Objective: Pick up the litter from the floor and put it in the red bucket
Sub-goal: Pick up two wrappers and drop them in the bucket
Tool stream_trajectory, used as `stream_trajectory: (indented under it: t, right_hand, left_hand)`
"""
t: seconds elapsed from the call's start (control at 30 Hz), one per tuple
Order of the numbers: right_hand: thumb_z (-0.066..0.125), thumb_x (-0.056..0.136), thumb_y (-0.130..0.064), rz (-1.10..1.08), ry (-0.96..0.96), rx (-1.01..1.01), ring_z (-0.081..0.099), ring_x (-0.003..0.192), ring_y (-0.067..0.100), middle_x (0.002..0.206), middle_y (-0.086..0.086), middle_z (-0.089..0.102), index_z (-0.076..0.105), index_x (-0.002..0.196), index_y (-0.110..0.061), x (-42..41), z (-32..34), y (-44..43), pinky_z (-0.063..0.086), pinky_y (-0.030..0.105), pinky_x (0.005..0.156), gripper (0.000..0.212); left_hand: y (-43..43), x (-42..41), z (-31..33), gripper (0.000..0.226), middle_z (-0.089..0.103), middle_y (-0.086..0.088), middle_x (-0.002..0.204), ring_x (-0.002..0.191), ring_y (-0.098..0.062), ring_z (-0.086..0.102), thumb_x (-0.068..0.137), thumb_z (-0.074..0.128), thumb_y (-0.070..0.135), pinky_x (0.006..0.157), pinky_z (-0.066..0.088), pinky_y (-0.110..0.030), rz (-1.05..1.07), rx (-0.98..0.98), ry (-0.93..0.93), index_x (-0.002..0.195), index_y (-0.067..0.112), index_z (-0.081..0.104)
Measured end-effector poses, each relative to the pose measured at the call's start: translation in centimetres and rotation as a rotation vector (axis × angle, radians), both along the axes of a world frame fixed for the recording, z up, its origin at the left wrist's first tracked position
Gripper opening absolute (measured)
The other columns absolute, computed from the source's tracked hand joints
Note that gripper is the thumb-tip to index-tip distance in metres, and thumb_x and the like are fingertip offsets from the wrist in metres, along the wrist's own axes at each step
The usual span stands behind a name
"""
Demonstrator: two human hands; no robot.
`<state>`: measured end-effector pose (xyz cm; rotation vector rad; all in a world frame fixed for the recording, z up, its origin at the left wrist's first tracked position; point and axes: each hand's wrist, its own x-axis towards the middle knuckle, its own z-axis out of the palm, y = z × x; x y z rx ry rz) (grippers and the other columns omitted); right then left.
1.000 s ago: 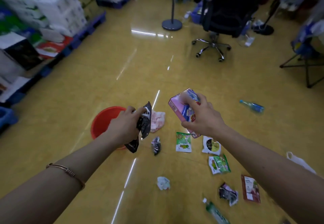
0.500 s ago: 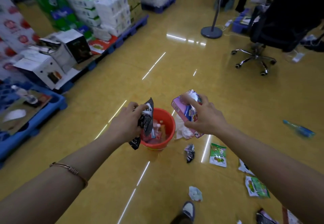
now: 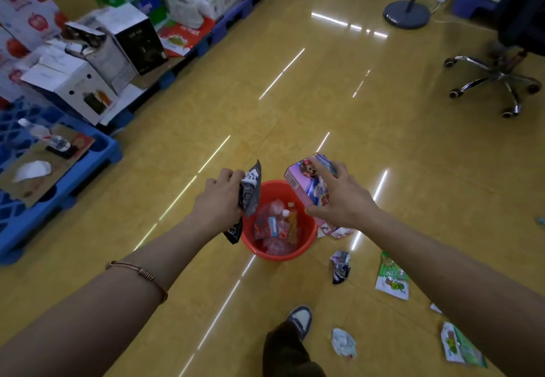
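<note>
Within the last second the person had closed on the red bucket (image 3: 280, 254), which went from lying ahead, partly hidden behind the left hand (image 3: 219, 199), to sitting directly below and between both hands. The left hand still pinched the crumpled black wrapper (image 3: 251, 189) over the bucket's left rim; the right hand (image 3: 342, 199) still gripped the pink-and-purple carton (image 3: 306, 183) over its right rim. Neither piece had been let go, so the drop looked like the step at hand. The bucket already held bottles and wrappers, while a dark crumpled wrapper (image 3: 340, 267), a green packet (image 3: 392, 279) and a white paper wad (image 3: 343, 342) remained on the floor (image 3: 383, 140) nearby.
</note>
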<state>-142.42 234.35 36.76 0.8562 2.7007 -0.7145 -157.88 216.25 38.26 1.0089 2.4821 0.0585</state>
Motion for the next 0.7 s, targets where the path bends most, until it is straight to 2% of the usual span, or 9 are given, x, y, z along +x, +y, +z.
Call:
stream_trajectory:
  t: [0.13,0.23,0.33,0.53,0.7]
  right_hand:
    - [0.068,0.072,-0.055,-0.06,0.003,-0.082,0.042,0.124,0.033,0.15,0.005,0.015,0.002,0.148,-0.038,-2.1,-3.0,2.1,0.048,0.046,0.093,0.102]
    - [0.07,0.071,-0.052,-0.129,0.002,-0.144,0.044,0.121,0.032,0.144,0.009,0.022,0.006,0.148,-0.036,-3.4,-6.1,2.7,0.049,0.042,0.089,0.101]
    - [0.073,0.071,-0.042,-0.186,0.009,-0.23,0.048,0.114,0.032,0.14,0.01,0.022,0.006,0.147,-0.034,-4.4,-10.2,2.6,0.051,0.041,0.085,0.102]
    - [0.076,0.069,-0.035,-0.278,0.009,-0.299,0.055,0.098,0.032,0.133,0.009,0.022,-0.006,0.147,-0.038,-6.1,-21.5,2.1,0.054,0.042,0.079,0.113]
    - [0.078,0.069,-0.036,-0.387,0.039,-0.306,0.051,0.107,0.032,0.134,0.011,0.023,-0.001,0.148,-0.033,-7.6,-31.2,1.0,0.048,0.038,0.087,0.113]
  left_hand:
    - [1.7,-2.8,-2.8,0.064,0.038,-0.006,0.134,0.105,-0.031,0.052,0.08,0.065,0.014,0.071,0.048,-0.041,0.02,-0.037,-0.035,0.135,0.017,0.031]
    - [3.3,-4.4,-5.9,0.062,0.042,-0.009,0.125,0.097,-0.03,0.054,0.078,0.069,0.015,0.073,0.05,-0.044,0.005,-0.049,-0.108,0.128,0.014,0.035]
    - [4.9,-5.7,-10.4,0.068,0.042,-0.012,0.126,0.104,-0.033,0.053,0.076,0.073,0.016,0.081,0.049,-0.048,-0.001,-0.048,-0.174,0.131,0.012,0.033]
    - [7.6,-7.7,-22.1,0.072,0.036,-0.017,0.13,0.105,-0.039,0.052,0.077,0.066,0.001,0.085,0.047,-0.052,0.027,0.062,-0.274,0.138,0.011,0.028]
    - [8.2,-8.7,-32.0,0.061,0.036,-0.016,0.128,0.11,-0.035,0.048,0.073,0.063,-0.005,0.092,0.043,-0.044,-0.007,0.094,-0.298,0.128,0.007,0.04]
